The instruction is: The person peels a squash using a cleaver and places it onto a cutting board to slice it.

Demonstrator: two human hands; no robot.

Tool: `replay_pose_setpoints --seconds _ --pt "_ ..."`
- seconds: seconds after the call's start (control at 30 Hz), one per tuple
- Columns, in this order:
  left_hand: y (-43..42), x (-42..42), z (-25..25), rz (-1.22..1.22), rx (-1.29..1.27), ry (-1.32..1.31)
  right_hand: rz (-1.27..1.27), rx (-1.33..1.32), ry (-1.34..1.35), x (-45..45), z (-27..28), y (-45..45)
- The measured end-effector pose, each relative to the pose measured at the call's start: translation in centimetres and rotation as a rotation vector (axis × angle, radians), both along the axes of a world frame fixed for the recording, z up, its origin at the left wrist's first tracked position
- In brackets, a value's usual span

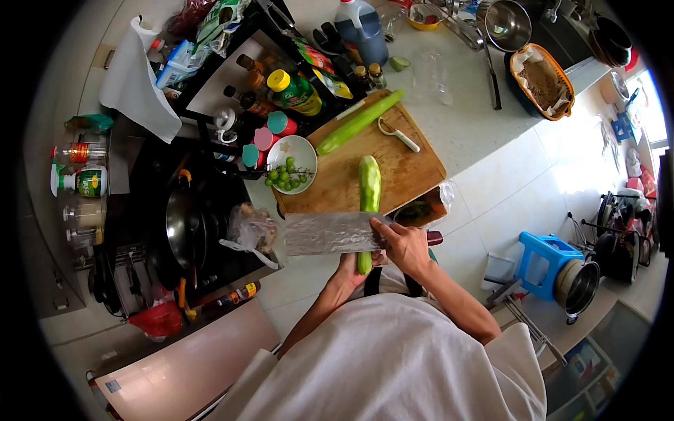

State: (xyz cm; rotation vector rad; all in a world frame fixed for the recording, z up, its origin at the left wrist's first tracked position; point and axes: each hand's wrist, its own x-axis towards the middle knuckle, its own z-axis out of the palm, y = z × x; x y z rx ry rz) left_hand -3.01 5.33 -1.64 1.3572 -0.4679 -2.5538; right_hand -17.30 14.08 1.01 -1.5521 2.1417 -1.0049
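My right hand (407,247) is closed on a wide cleaver (323,234), its dark red handle end showing to the right and its blade pointing left. The blade lies across a long, pale green peeled gourd (369,184), perhaps a luffa or cucumber. Its near end is in my left hand (347,272), whose fingers are partly hidden under the blade. Beyond, the gourd's far part reaches over a wooden cutting board (330,189). A second long green gourd (361,123) and a white-handled peeler (400,137) rest on the board.
A white bowl of green grapes (300,146) stands at the board's left edge. Behind it are lidded jars (265,138) and sauce bottles (302,95). A knotted plastic bag (253,228) sits beside the stove pan (180,224). An orange-rimmed basket (567,88) is at the far right.
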Motion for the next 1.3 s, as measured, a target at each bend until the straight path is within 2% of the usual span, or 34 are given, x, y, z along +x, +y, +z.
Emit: replay_pose_setpoints --seconds 0.23,0.33,0.47,0.83,1.03,1.13,1.23,1.3 --pt "-0.6 -0.2 0.5 -0.094 -0.01 0.222 -0.045 0.0 0.021 -0.6 -1.3 0.1" --pt "-0.7 -0.8 1.7 -0.051 0.007 0.136 -0.047 0.06 0.051 -1.1 -1.8 0.6" --pt "-0.5 -0.9 1.3 -0.052 0.049 0.162 -0.041 0.071 0.128 -1.3 -2.0 1.0" --pt "-0.5 -0.9 2.0 -0.045 0.006 0.148 -0.016 0.079 0.139 -1.8 -2.7 1.0" --pt "-0.8 -1.1 2.5 -0.073 0.0 0.293 -0.082 0.122 0.189 -3.0 -3.9 1.2" --pt "-0.4 -1.3 2.5 -0.101 -0.032 0.101 -0.024 0.055 0.152 -2.7 -3.0 1.2" --pt "0.1 -1.0 1.8 -0.055 -0.017 0.024 0.006 -0.029 0.105 -1.0 -2.3 0.5" --pt "-0.3 -0.9 1.6 -0.062 -0.011 0.063 -0.015 -0.03 0.096 -0.8 -2.3 0.1"
